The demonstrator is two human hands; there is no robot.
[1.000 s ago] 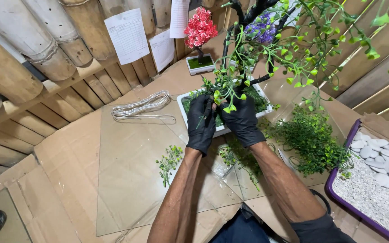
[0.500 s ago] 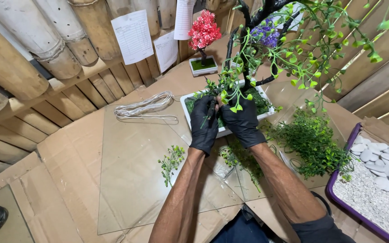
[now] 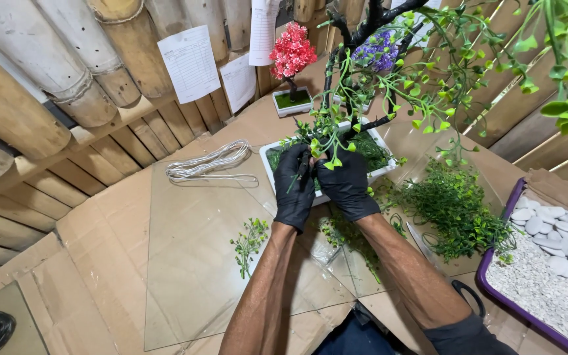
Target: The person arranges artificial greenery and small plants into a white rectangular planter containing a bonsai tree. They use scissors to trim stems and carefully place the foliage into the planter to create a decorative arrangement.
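Observation:
Both of my hands wear black gloves and work at the front of a white rectangular planter [image 3: 267,172] with green moss inside. My left hand [image 3: 295,182] pinches a thin green sprig [image 3: 307,143] against the planter's near edge. My right hand [image 3: 348,182] is closed just beside it, under the hanging leaves, on the same sprig. A dark artificial tree trunk [image 3: 334,62] rises from the planter, with long green leafy branches [image 3: 451,62] spreading right.
A glass sheet [image 3: 192,256] lies on cardboard with a loose green sprig [image 3: 249,242] on it. A coil of pale wire [image 3: 208,164] lies left. Green foliage [image 3: 451,210] is piled right, beside a purple tray [image 3: 488,289] of white pebbles. A small red-flowered tree [image 3: 292,54] stands behind.
My hands have stayed at the planter's front edge, fingers shifting slightly on the sprig. The view has shifted a little.

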